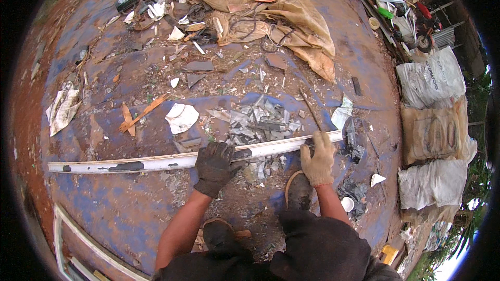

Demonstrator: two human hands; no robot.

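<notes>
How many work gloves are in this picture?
2: a dark glove on the left hand, a tan glove on the right hand, both against the white strip. Debris could hide more.

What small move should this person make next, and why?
Perhaps slide the left grip farther left along the long white strip: a long stretch reaches out beyond it, while the right grip sits near the strip's other end.

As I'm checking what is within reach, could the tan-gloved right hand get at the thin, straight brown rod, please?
Probably yes: the rod lies just beyond the right hand, most of it uncovered, though that hand would likely need to leave the long white strip.
</notes>
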